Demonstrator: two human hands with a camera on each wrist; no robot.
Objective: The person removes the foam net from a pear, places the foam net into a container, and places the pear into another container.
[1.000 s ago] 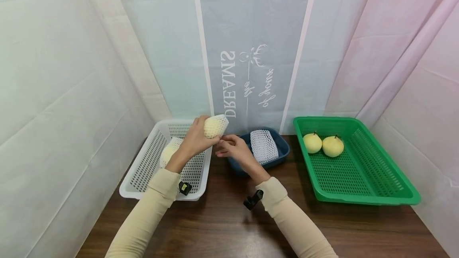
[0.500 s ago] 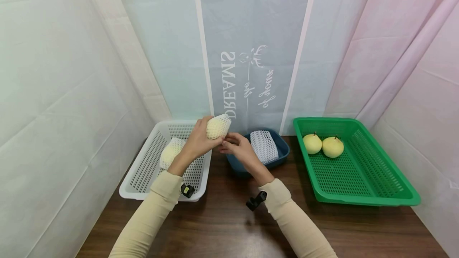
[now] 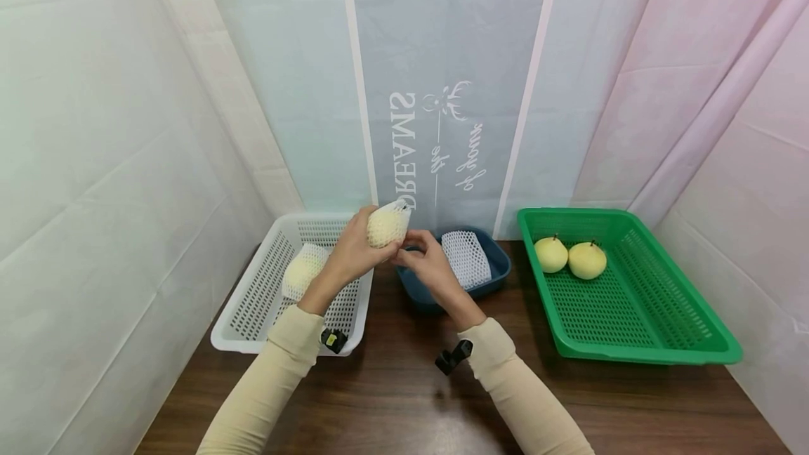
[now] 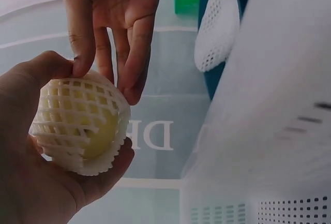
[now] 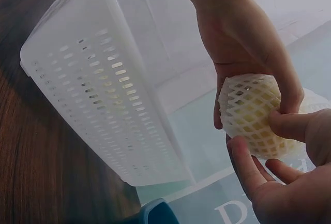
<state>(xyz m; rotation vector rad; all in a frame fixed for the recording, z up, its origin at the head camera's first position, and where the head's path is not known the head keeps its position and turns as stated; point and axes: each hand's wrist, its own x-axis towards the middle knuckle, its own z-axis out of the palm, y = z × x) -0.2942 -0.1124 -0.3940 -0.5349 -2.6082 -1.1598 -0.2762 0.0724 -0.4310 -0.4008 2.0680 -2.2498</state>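
Observation:
My left hand (image 3: 354,248) grips a pale yellow pear in a white foam net sleeve (image 3: 387,227), above the gap between the white basket and the blue basin. Its thumb and fingers wrap the pear's sides. The thumb and fingertips of my right hand (image 3: 432,265) pinch the net near the left thumb. In the left wrist view the net (image 4: 62,110) covers much of the pear (image 4: 101,136), whose bare skin shows at the opening. Both hands meet on the netted pear (image 5: 251,107) in the right wrist view.
At left a white basket (image 3: 221,332) holds another netted pear (image 3: 302,274). White foam nets (image 3: 466,258) lie in a blue basin (image 3: 501,258) behind the right hand. The green basket (image 3: 638,353) at right has two bare pears (image 3: 551,255). A curtain (image 3: 442,34) hangs behind.
Both hands and the netted pear have shifted slightly to the right. The right hand's fingers have come up closer against the net. Baskets and basin stay where they were.

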